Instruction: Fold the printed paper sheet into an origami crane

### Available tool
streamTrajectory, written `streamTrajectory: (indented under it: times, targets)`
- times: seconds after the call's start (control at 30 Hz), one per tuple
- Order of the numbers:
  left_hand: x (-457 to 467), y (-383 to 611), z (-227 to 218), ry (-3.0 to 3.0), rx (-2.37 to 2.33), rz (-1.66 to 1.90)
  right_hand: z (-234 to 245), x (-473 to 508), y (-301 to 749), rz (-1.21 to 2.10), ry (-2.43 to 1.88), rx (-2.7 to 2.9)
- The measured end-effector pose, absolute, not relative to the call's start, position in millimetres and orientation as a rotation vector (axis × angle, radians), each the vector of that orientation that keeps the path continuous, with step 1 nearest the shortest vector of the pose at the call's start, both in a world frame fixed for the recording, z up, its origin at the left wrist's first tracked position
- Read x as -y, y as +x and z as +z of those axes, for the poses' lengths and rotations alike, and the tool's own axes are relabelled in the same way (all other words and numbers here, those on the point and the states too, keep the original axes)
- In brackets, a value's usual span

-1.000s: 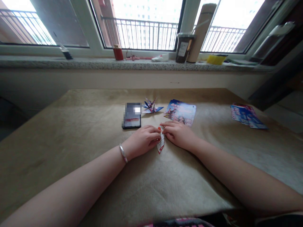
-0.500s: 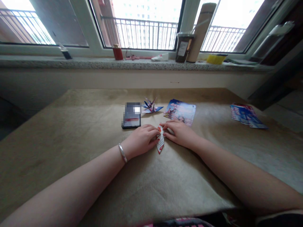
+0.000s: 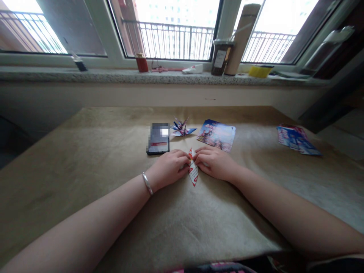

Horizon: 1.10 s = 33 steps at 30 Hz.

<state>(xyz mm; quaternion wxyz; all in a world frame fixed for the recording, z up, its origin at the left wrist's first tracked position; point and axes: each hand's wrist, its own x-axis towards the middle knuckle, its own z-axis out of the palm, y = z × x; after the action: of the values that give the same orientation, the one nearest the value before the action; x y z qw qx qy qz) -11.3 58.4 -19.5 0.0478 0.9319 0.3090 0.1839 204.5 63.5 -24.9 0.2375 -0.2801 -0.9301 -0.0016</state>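
A folded paper piece, white with red and orange print, lies on the table between my hands, narrow and pointed at both ends. My left hand, a silver bracelet on its wrist, is closed with its fingertips on the paper's left edge. From the right, my right hand has its curled fingers on the opposite edge. Just beyond stand a folded paper crane in blue and pink and a stack of printed sheets. By my left hand lies a dark phone, partly blurred out.
The table has a brown cover. More printed sheets lie at the far right. On the window sill are a red jar, a dark container, a tall cardboard tube and a yellow box.
My right hand has drawn back slightly towards me along the paper, and the paper has turned a little, its near tip shifting right. More of its upper end shows. My left hand stays nearly still.
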Motion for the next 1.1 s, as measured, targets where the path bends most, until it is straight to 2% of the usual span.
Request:
streamTrajectory:
  times: [0.27, 0.73, 0.9, 1.1]
  targets:
    - [-58.8, -11.6, -16.3, 2.991, -0.872, 0.522, -18.8, -62.7, 208.1, -0.19, -0.652, 2.672]
    - [-58.1, -11.6, -18.7, 2.89, -0.931, 0.541, -13.2, -54.7, 205.3, -0.439, -0.634, 2.784]
    - [-58.1, -11.1, -18.0, 2.879, -0.923, 0.547, -13.2, -56.9, 206.2, -0.35, -0.625, 2.776]
    - [-59.9, -12.5, -17.6, 2.878, -0.899, 0.561, -22.5, -63.5, 209.2, -0.051, -0.721, 2.632]
